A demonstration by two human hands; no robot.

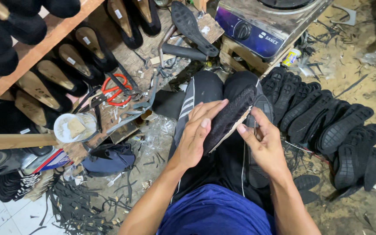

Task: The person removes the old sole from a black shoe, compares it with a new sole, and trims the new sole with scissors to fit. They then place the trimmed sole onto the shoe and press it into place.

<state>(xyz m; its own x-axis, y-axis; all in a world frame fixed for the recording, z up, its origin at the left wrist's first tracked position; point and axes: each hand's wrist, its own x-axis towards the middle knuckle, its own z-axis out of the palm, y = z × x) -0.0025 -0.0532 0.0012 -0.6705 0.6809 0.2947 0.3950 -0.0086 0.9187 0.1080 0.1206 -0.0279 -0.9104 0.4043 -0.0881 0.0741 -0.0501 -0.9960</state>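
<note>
Cluttered shoe workshop, dirt floor w/ scraps; a person sits w/ legs in dark track trousers (205, 93). Over the lap both hands hold a dark fuzzy shoe upper on a pale insole board (230, 117). Its long axis runs diagonally, toe end up-right near the knees, heel end down-left toward the body. Left hand (199, 135) lies flat along the upper's left side, fingers (209, 111) stretched out along that axis, pressing the fabric. Right hand (264, 141) is on the opposite side, fingers curled narrow, thumb (244, 130) pinching the board's lower edge. Both hands touch it; left covers more of its length. A black rubber outsole (257, 143) lies under the right hand on the lap. Right: pile of black treaded soles (331, 126). Left: wooden surface (122, 56) w/ red-handled scissors (115, 89), white glue tub (72, 127).
</note>
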